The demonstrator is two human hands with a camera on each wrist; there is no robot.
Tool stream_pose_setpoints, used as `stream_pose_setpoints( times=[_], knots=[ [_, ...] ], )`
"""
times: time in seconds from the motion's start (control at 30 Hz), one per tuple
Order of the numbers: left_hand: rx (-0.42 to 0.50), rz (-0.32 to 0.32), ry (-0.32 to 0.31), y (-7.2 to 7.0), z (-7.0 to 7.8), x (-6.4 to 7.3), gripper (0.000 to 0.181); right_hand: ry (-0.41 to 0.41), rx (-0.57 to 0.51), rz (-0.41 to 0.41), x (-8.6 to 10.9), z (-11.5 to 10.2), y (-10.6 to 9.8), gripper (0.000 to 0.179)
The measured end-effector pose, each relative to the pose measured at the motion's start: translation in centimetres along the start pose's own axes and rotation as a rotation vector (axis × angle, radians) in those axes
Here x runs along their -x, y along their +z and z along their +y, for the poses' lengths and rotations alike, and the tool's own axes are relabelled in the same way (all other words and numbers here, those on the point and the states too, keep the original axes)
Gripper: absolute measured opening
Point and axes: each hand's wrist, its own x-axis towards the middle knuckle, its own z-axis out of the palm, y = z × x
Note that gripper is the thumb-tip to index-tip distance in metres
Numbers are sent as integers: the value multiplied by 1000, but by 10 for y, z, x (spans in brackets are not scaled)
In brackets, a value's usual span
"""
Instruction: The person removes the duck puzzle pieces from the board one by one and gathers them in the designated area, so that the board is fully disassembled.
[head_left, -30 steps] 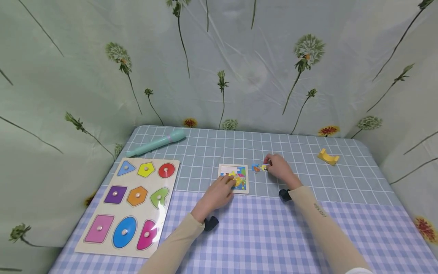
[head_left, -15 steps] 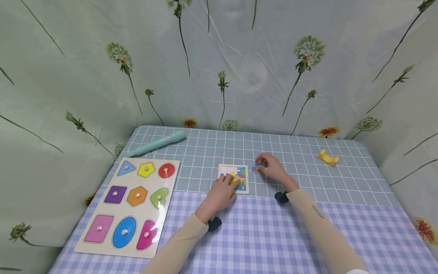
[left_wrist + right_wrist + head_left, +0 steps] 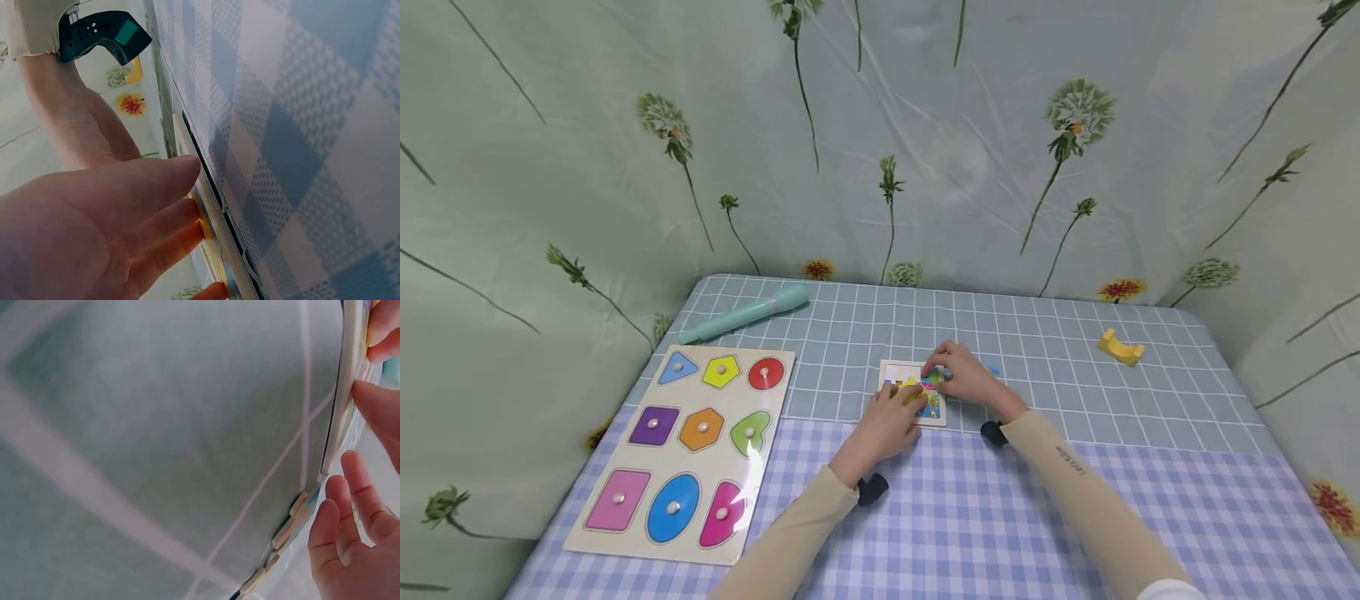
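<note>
A small square jigsaw puzzle (image 3: 932, 408) in a pale wooden frame lies mid-table, printed in bright colours. My left hand (image 3: 883, 423) rests on its lower left part, fingers over the yellow area. In the left wrist view the left thumb (image 3: 181, 174) lies along the frame's near edge. From the right, my right hand (image 3: 966, 375) reaches the puzzle's upper right part, index finger and thumb bent round a green patch. The right wrist view has the thumb (image 3: 375, 403) at the frame's rim; I cannot tell whether a piece is pinched.
Loose jigsaw pieces (image 3: 299, 515) lie just right of the frame, partly behind my right hand. A large shape board (image 3: 688, 454) with knobbed pieces takes up the left side. A teal tapered stick (image 3: 745, 315) lies behind it. A yellow curved block (image 3: 1120, 345) stands far right.
My right hand has moved left from the loose pieces onto the framed puzzle. A blue piece now shows to its right. My left hand has shifted slightly right on the puzzle.
</note>
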Motion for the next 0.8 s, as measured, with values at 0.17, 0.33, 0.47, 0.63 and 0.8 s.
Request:
stream_pose_setpoints(
  times=[0.17,0.33,0.47,0.63,0.8],
  knots=[
    [-10,-18,-11,-1,1,-2,39,-2,-34,14,-2,-3,1,21],
    [-3,-38,-23,-3,2,-3,39,-31,-56,33,-4,-7,-1,26],
    [4,-51,-28,-4,2,-3,39,3,-141,57,-5,-9,-2,31],
    [9,-55,-26,-5,3,-3,40,74,-254,95,-5,-5,-2,22],
    [18,-75,-34,-5,3,-3,41,130,-383,163,2,10,-14,20]
  ],
)
